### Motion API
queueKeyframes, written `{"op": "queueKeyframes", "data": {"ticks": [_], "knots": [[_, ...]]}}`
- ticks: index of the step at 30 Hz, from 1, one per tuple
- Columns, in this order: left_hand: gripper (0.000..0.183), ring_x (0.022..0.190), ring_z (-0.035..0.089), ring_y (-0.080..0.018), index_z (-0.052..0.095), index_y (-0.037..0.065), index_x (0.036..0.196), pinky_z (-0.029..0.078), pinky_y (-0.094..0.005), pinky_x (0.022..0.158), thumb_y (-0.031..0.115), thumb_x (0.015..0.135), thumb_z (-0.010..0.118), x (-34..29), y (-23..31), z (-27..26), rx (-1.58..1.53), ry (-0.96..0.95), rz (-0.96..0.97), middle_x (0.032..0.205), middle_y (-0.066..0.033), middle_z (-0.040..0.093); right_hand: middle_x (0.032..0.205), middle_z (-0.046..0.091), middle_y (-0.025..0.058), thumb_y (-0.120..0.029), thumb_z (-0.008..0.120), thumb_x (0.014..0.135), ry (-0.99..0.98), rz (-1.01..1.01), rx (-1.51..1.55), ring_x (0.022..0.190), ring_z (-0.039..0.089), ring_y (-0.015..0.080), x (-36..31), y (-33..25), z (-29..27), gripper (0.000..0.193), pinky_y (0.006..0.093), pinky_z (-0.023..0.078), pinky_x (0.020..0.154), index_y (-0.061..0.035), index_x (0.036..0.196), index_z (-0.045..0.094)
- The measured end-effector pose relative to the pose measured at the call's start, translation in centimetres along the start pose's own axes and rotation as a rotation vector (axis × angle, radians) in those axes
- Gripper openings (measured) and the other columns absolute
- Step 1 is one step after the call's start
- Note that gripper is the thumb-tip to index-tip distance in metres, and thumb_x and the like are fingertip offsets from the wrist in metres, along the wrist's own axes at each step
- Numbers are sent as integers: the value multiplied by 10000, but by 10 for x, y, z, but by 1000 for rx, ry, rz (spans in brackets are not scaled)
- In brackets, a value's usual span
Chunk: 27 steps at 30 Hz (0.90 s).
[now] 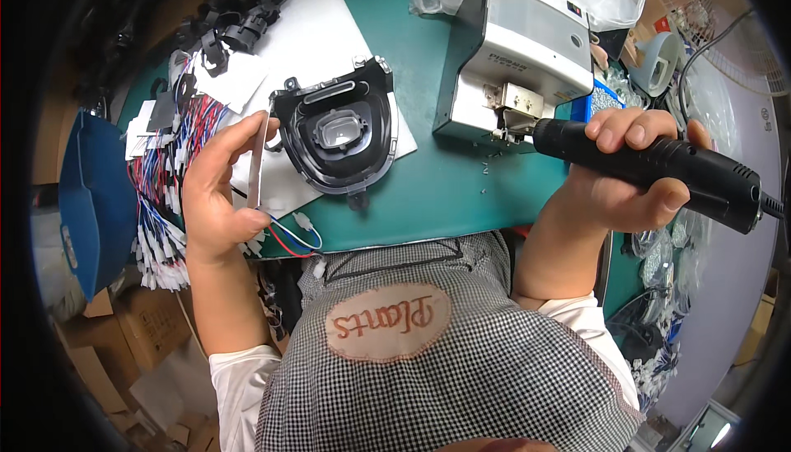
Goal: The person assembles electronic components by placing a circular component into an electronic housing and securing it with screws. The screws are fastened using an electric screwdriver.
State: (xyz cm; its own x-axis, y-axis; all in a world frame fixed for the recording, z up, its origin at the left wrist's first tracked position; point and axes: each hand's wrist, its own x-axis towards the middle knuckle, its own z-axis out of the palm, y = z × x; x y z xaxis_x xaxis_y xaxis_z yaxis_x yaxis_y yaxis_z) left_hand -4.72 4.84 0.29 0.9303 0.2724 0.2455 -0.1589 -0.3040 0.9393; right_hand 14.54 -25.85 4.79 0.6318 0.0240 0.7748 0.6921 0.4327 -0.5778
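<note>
Black, vented screwdriver (638, 160) is clasped in right hand (610, 192); left hand (216, 192) pinches thin plate (259, 159).

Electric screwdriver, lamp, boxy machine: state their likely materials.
Electric screwdriver: probably satin black plastic, from its moulded slots. Lamp: glossy black, likely plastic by its stepped rim; clear centre could be glass. Boxy machine: smooth grey, perhaps painted metal, by its crisp edges.

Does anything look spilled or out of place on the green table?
Yes: a few tiny pieces, probably screws, lie loose on the green table by the silver machine, outside the blue tray, as if dropped.
</note>
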Motion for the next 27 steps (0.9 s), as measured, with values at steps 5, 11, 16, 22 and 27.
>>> {"op": "queueKeyframes", "data": {"ticks": [5,11,16,22,27], "knots": [[965,1086,588,-262,526,-63,1239,406,-362,971,607,591,778,-2,0,-1,42,12,0,1158,-190,609,762,520,100,-570,610,823,47,60,-100,533,537,187,-3,1,9,784,343,502,518,-51,1302,270],[930,1062,597,-252,534,-62,1237,412,-355,962,593,616,756,4,4,1,86,-26,20,1147,-188,615,754,528,105,-561,636,805,-82,66,10,533,531,192,2,-1,17,792,346,497,518,-39,1289,287],[865,983,605,-226,562,-62,1203,441,-331,892,567,636,741,4,8,8,150,-10,8,1094,-162,633,795,526,118,-502,594,838,-190,270,150,568,526,194,6,5,15,700,355,486,544,-48,1305,339],[724,925,601,-304,612,13,1147,462,-364,849,392,564,812,19,18,12,585,-42,182,1016,-153,637,800,528,127,-512,587,846,-198,314,485,562,541,213,2,11,31,698,367,502,537,-56,1324,363],[667,981,577,-325,618,28,1122,441,-403,891,364,576,802,22,24,23,745,1,159,1056,-158,621,931,524,120,-535,535,877,-319,269,662,697,555,214,5,15,32,700,375,495,641,-74,1373,354]]}}
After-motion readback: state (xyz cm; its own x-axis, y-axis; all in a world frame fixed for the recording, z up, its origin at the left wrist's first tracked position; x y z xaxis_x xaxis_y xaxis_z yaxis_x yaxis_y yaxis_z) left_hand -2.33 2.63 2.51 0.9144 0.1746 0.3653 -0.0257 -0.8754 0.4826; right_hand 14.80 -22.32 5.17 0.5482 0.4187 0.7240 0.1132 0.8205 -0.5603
